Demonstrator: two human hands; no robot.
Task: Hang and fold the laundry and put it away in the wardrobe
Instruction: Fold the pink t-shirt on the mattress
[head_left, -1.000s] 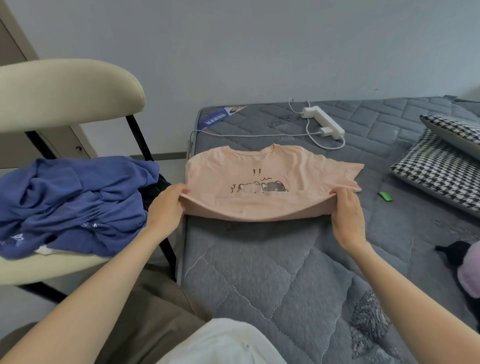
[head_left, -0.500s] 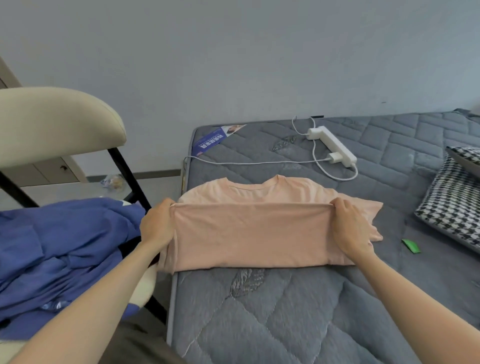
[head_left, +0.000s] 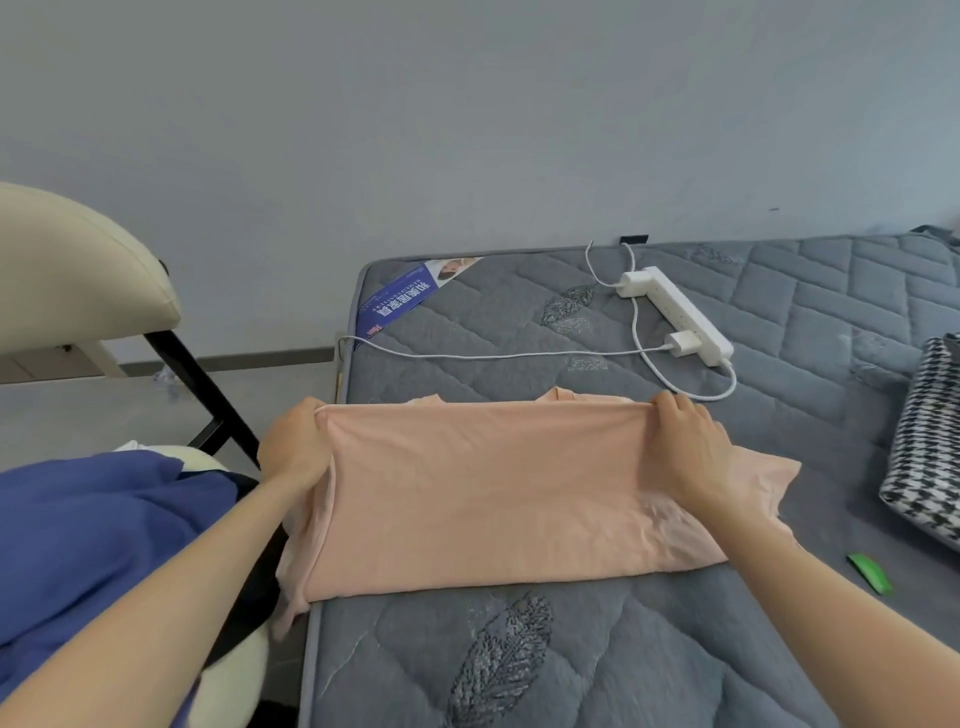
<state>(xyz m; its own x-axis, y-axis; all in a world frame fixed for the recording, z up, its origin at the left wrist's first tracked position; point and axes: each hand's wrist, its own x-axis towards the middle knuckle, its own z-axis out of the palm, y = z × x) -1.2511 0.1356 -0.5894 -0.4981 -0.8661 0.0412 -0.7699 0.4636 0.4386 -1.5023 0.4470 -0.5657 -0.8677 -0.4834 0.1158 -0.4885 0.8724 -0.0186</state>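
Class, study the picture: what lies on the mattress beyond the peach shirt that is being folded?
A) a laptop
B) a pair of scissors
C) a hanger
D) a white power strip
D: a white power strip, with a charger plugged in, lies on the grey mattress beyond the shirt.

Soft matt cloth T-shirt (head_left: 498, 488) on quilted fabric mattress (head_left: 571, 654)

Light even and diffuse, moderately bright, source not visible; no glare, only faint soft shadows nearer than the fingers (head_left: 670, 410). Wide-angle bowing curves the mattress (head_left: 519, 649) edge left of the fingers. Focus slightly soft beyond them.
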